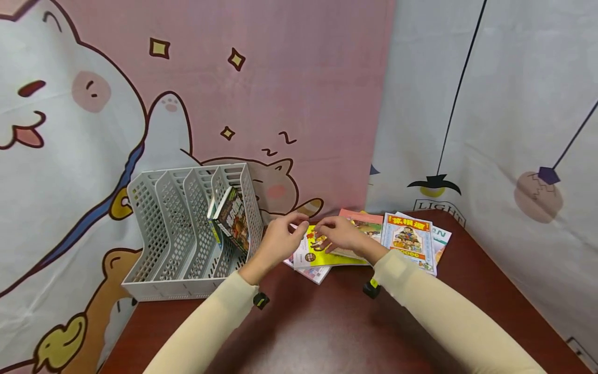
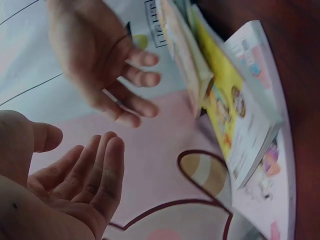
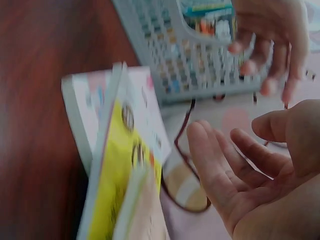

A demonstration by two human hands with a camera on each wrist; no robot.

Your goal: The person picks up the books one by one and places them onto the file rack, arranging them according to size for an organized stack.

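Observation:
My left hand (image 1: 281, 240) hovers in front of the book pile with fingers loosely bent and nothing in them. Facing it, my right hand (image 1: 343, 235) hangs over the yellow book (image 1: 329, 258), also holding nothing. In the left wrist view both palms show bare, the left hand (image 2: 82, 185) below and the right hand (image 2: 97, 62) above. The yellow book lies across a white-and-pink book (image 1: 317, 274). On its right lie a book with a salmon-coloured top (image 1: 362, 215) and a blue-bordered book with a red title (image 1: 407, 241).
A grey perforated file rack (image 1: 163, 288) stands at the left of the dark red table (image 1: 317, 327). In its right-hand slots lean several books, including a dark-covered book (image 1: 233, 221). A cartoon-printed cloth (image 1: 299, 93) hangs behind the table.

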